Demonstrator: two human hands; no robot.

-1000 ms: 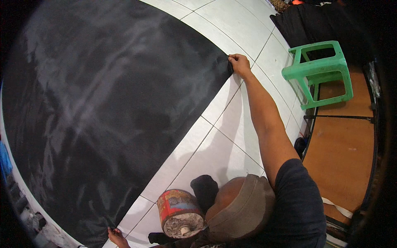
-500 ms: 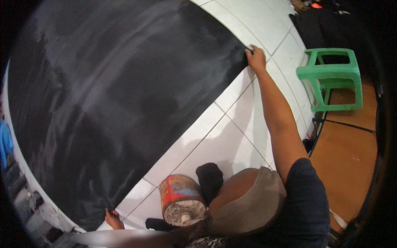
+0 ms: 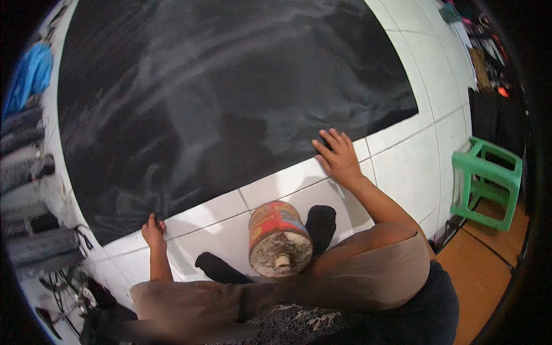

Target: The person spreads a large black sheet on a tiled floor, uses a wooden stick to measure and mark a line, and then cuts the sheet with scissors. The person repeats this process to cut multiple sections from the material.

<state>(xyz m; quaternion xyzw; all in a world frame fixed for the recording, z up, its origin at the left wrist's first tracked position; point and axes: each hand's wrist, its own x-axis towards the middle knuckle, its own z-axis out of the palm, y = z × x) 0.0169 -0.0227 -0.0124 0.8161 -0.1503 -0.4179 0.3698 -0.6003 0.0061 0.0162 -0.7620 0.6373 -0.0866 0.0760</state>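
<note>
Two bare hands rest on the near edge of a large sheet of black fabric (image 3: 230, 103) spread flat over a floor of glossy white square tiles (image 3: 402, 167). The cloth is matte, with faint pale streaks and soft ripples across it, and its near edge runs as a straight line from lower left to upper right, bowed by the lens. The right hand (image 3: 338, 154) lies palm down with fingers spread, fingertips on the cloth and the heel of the hand on bare tile; its grip is released, pressing flat and closed on nothing. The left hand (image 3: 153, 230) sits at the cloth's lower left corner, fingers curled down onto the edge; whether its grip pinches the fabric or only presses on it, I cannot tell.

Between the forearms, just in front of the person's knees, lies a squat tin can (image 3: 279, 236) on its side, its wall painted red and orange, its round end crusted with a rough grey-white material. Two dark socked feet (image 3: 321, 224) rest on the tiles beside it. The person wears tan trousers and a dark top.

At the far right stands a green plastic stool (image 3: 487, 184), square and open-framed, at the border where tile meets smooth orange-brown flooring (image 3: 489, 276). Blue cloth (image 3: 31, 72) lies bunched at the upper left.
</note>
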